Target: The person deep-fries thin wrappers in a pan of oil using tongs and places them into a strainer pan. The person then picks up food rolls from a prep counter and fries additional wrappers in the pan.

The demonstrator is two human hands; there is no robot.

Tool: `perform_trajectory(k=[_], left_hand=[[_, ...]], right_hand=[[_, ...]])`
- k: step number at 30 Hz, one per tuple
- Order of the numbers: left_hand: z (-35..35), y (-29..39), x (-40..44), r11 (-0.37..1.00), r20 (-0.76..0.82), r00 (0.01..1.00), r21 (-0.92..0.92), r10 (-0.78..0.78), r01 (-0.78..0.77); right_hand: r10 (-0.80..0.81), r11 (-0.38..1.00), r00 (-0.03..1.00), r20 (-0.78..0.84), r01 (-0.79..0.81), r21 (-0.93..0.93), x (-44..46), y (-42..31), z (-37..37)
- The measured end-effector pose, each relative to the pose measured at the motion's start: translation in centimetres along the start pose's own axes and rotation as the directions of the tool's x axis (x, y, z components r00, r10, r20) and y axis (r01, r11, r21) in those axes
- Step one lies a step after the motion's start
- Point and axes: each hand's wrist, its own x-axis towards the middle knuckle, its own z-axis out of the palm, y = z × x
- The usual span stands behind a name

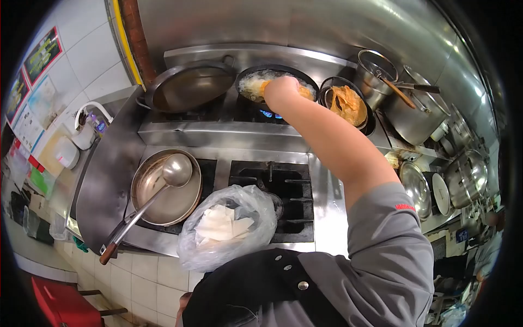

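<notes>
Right hand (281,91) with fingertips hidden, wall poster (42,54) unreadable, apron (239,289) cut off

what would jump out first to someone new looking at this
Probably the right hand over the foaming pan at the back of the stove, with a blue flame showing beneath. Next, the golden-brown food just right of that pan. Then the clear bag of pale sheets at the stove's front, nearest the person.

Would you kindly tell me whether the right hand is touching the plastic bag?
Apart: the head view shows the right hand over the frying pan at the back, with the steel ledge plainly between it and the plastic bag.
</notes>
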Motion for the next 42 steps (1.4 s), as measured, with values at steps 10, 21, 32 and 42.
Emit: perform_trajectory(k=[10, 21, 32, 42], left_hand=[[1.0, -1.8, 1.6, 0.483, 0.145, 0.700, 0.626, 0.699, -0.612], [-2.5, 6.3, -2.9, 0.982, -0.071, 0.992, -0.155, 0.101, -0.111], [-1.9, 0.8, 2.9, 0.429, 0.185, 0.718, 0.692, 0.671, -0.580], [-2.5, 2.1, 1.9, 0.906, 0.058, 0.970, 0.348, 0.237, -0.242]], right_hand=[[0.121, 0.989, 0.992, -0.045, -0.124, -0.086, 0.4, 0.4, -2.0], [0.144, 0.985, 0.965, -0.217, -0.160, -0.058, -1.4, 9.3, -4.4], [0.226, 0.973, 0.936, -0.271, -0.232, 0.009, -2.9, 16.0, -5.7], [0.284, 0.958, 0.914, -0.291, -0.286, 0.035, -4.6, 21.8, -3.9]])
